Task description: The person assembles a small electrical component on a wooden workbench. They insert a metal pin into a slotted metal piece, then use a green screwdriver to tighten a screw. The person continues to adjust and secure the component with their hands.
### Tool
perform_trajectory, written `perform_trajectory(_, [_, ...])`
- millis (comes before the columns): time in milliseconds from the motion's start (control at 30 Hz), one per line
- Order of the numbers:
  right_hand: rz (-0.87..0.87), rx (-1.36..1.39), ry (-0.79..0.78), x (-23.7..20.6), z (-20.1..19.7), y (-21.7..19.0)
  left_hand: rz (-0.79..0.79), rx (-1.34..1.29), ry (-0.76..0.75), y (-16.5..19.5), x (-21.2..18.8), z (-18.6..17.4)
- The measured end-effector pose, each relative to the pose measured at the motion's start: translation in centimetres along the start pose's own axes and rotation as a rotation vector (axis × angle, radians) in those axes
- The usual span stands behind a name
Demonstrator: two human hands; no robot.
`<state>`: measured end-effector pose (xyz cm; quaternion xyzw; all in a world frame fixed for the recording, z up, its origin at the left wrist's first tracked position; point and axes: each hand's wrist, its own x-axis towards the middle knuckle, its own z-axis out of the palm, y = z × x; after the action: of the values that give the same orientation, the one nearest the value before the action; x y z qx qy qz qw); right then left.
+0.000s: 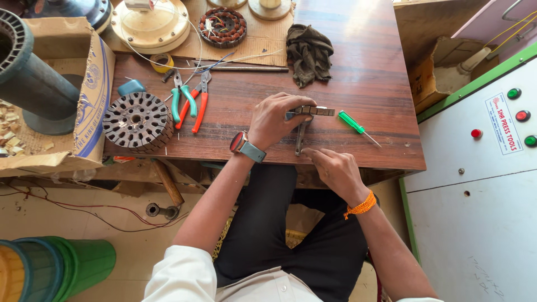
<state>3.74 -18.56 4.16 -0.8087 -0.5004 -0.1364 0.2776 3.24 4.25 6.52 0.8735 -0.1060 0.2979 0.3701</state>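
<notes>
Holding a small dark metal bar (314,111) in the left hand (274,120), fingers clasped around its near end, just left of the green screwdriver (352,123); right hand (330,163) presses a grey metal tool (300,137) flat below it, seemingly positioning parts; steady alignment looks needed next

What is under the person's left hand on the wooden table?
Under the left hand a dark segmented metal bar sticks out to the right, and a grey metal tool reaches toward the table edge. The hand covers where they meet.
</notes>
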Motion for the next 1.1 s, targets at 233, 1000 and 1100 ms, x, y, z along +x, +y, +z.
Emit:
perform_trajectory(233, [0.103,-0.080,-0.042,-0.4,-0.4,0.1,0.039,0.055,-0.015,-0.2,0.0,-0.1])
perform_trajectory(1000, [0.694,-0.168,0.025,1.3,-1.4,8.9,0.127,0.085,-0.031,-0.4,0.1,-0.3])
perform_trajectory(1100, [0.552,0.096,0.301,0.6,-3.1,9.3,0.163,0.078,-0.031,-0.7,0.2,-0.5])
